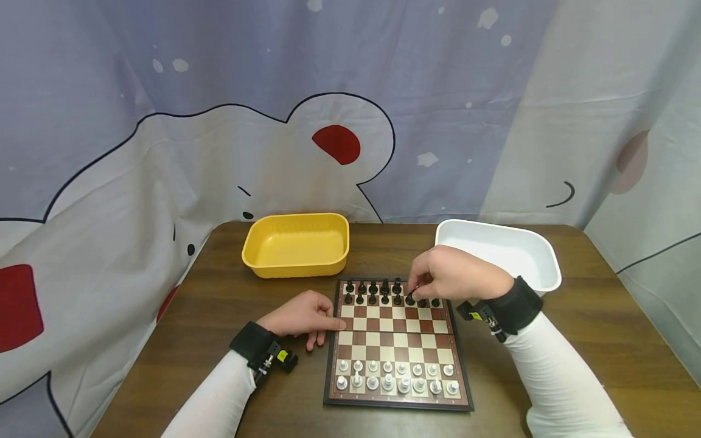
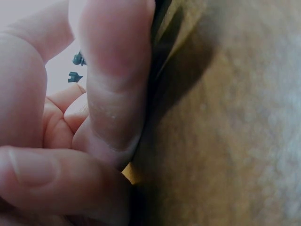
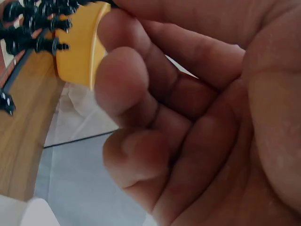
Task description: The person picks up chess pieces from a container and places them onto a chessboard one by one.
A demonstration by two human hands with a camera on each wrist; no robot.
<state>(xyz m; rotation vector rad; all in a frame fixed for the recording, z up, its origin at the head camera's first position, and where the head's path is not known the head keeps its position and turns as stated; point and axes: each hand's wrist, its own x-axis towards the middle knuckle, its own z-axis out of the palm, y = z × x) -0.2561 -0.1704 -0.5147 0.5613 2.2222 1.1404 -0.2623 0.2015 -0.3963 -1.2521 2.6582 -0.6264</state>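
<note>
A person sits at a dark brown wooden worktop (image 1: 602, 316) with a small folding chessboard of brown and cream squares (image 1: 395, 340) in front of them. Both arms wear white sleeves with black wrist straps.

The right hand (image 1: 451, 274) reaches over the far right part of the board, fingers curled downward. Its grip is closed to a pinch: thumb and fingertips meet on the top of a small black chess pawn (image 1: 410, 298) that stands in the second far row, right of the middle. Other black pieces (image 1: 372, 292) stand in the two far rows to the left of that pawn, and a few more just to its right, partly hidden under the hand. In the right wrist view the curled fingers (image 3: 127, 84) fill most of the picture and the pinched pawn itself cannot be seen.

The left hand (image 1: 303, 316) lies palm down on the worktop at the left edge of the board, its fingertips touching the board's rim. Its grip is loose, fingers relaxed and slightly bent, holding nothing.

White chess pieces (image 1: 394, 377) stand in the two near rows of the board.

Beyond the board, a yellow plastic tub with rounded corners (image 1: 296, 245) sits on the far left, and a white plastic tub of the same shape (image 1: 501, 249) on the far right, just behind the right hand. A pale cartoon-print curtain (image 1: 219, 152) hangs behind the worktop.
</note>
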